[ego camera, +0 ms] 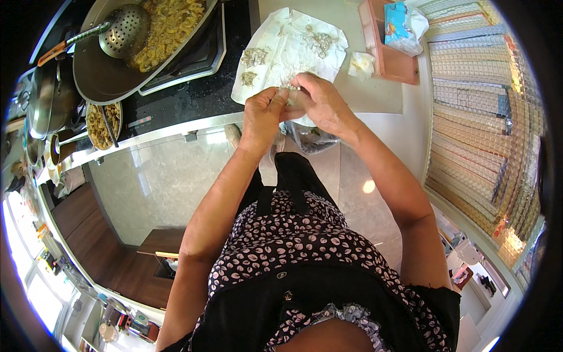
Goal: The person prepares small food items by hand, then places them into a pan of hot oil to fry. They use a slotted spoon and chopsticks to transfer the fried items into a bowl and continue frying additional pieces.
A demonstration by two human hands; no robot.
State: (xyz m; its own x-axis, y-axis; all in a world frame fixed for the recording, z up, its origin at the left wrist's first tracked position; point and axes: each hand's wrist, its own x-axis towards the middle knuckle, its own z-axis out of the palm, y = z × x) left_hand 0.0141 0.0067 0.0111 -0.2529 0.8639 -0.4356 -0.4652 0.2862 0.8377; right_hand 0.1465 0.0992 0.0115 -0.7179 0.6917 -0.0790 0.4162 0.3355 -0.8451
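Observation:
Both of my hands meet over the near edge of a crumpled white paper sheet (281,57) on the counter. My left hand (266,110) pinches a small pale, stringy piece between thumb and fingers. My right hand (323,103) is at the same piece from the right, its fingers curled close to my left fingertips; whether it grips the piece is hard to tell. Small clumps of thin greyish strands (254,57) lie on the left of the paper, and a larger loose clump (323,43) lies at its upper right.
A deep pan (101,86) of bubbling oil and food stands on the hob, holding a perforated skimmer (124,31). Below it is a bowl of browned food (97,125). A pink plastic tray (398,66) with a tissue pack (403,26) stands right; a plastic bag (312,138) hangs below the counter edge.

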